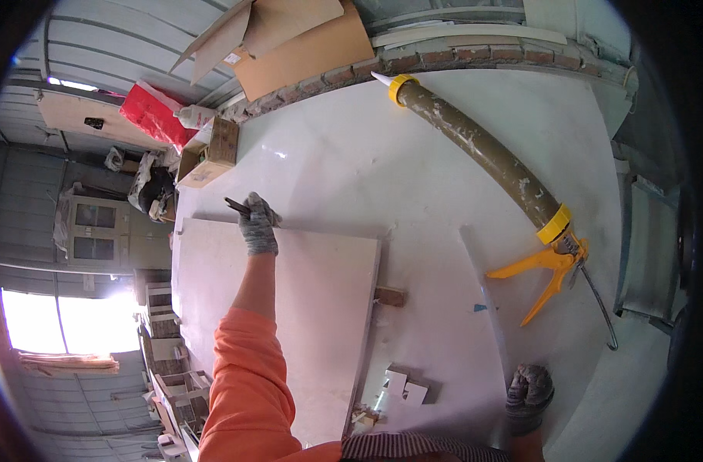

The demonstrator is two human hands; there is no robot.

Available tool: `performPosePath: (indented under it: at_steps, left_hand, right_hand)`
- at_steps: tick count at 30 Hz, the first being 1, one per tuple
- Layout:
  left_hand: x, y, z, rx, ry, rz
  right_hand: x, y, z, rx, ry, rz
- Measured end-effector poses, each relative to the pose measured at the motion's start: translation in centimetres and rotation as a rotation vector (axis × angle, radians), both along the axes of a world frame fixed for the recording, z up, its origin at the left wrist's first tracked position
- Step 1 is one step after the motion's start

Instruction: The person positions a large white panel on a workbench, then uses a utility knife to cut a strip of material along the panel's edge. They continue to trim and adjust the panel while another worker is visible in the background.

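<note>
My left hand (pixel 259 225), in a grey knit glove, is closed around a slim dark tool (pixel 237 205) whose end sticks out to the left; its kind is unclear. It is at the far edge of a large pale panel (pixel 282 292) on the white tabletop (pixel 321 177). At the lower right my right hand (pixel 529 391), also gloved, is curled closed. The near end of a long pale strip (pixel 482 281) meets it; whether the fingers grip the strip is hidden. Beyond lies a large caulking gun (pixel 482 150) with a smeared brown barrel, yellow collars and yellow handle.
A small wooden block (pixel 390 296) sits by the panel's right edge. Small white blocks (pixel 404 385) lie nearer me. A cardboard box (pixel 211 154) and a red bag (pixel 155 114) stand at the far left. Cardboard sheets (pixel 305 54) lean behind a low brick ledge (pixel 340 77).
</note>
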State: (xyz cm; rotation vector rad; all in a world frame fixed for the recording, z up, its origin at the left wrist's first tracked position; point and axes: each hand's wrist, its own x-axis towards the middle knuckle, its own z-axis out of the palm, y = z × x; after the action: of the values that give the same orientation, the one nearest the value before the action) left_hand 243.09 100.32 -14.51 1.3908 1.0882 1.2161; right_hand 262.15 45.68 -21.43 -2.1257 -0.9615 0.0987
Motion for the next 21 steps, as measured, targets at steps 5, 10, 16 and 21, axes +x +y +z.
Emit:
performPosePath:
  at_steps: [5, 10, 16, 21]
  left_hand:
    - [-1.2, -0.3, -2.2, -0.088, 0.053, 0.081]
    - [-0.1, -0.9, -1.5, -0.069, 0.091, 0.1]
    - [0.8, -0.8, -3.4, -0.1, 0.121, -0.014]
    - [-1.6, 4.0, -4.4, -0.227, 0.028, 0.1]
  right_hand:
    - [-0.2, 0.0, 0.3, -0.09, -0.097, -0.016]
    - [0.1, 0.2, 0.3, 0.025, -0.027, 0.008]
    - [0.2, 0.4, 0.5, -0.005, -0.026, 0.003]
    - [0.4, 0.4, 0.6, 0.047, -0.015, 0.015]
